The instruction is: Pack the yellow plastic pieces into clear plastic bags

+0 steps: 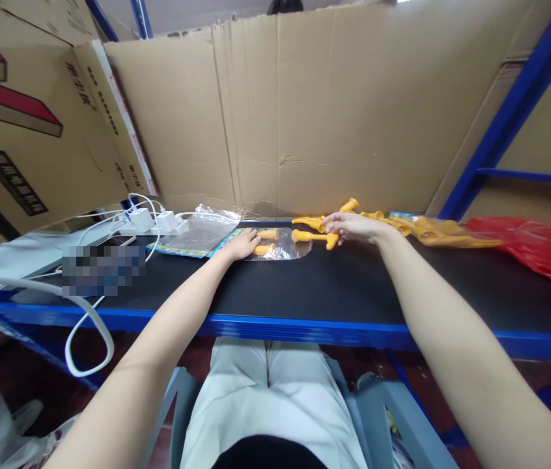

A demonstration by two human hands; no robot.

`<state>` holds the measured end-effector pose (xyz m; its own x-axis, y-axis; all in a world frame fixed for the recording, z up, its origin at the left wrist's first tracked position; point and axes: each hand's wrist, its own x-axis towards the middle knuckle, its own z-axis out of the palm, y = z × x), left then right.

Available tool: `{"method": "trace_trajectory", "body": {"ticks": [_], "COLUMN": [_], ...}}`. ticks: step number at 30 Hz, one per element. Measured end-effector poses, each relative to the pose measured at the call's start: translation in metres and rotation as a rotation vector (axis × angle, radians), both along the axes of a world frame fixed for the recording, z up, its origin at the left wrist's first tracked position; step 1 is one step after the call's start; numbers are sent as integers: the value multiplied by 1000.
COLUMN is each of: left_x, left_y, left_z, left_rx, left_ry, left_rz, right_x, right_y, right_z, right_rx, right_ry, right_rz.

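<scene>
Past the blue table edge (305,329), on the black mat (334,286), the left hand (243,245) lies palm down on one clear bag (285,253), fingers nearly straight; whether it pinches the film I can't tell. Two yellow pieces (264,249) show at that bag. The right hand (351,227), fingers partly curled, holds one hammer-shaped piece (322,238), its end over or in the bag, I can't say which. They seem to be lining the two up, which calls for a steady left hand. Beyond lies a yellow heap (402,225), too overlapped to count.
</scene>
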<state>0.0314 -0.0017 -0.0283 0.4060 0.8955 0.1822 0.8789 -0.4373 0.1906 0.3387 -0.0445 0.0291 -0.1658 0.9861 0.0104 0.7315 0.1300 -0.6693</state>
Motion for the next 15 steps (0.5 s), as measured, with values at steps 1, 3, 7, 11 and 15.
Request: {"method": "trace_trajectory", "body": {"ticks": [1,3,7,11,15], "left_x": [0,0,0,0,1], "left_y": [0,0,1,3,4], "left_z": [0,0,-1,-2,-1], "left_rx": [0,3,10,11,-10], "left_ry": [1,1,6,4,18], "left_rz": [0,-1,-5,-13,-26], "right_x": [1,4,9,7,-4], "right_y": [1,5,13,14,7], "right_z": [-2,-5,-9,-8,-6], "right_rx": [-20,-42,-7,23,3], "right_ry": [-102,-292,-494,-496,-523], "right_rz": [-12,-23,62,70,121]}}
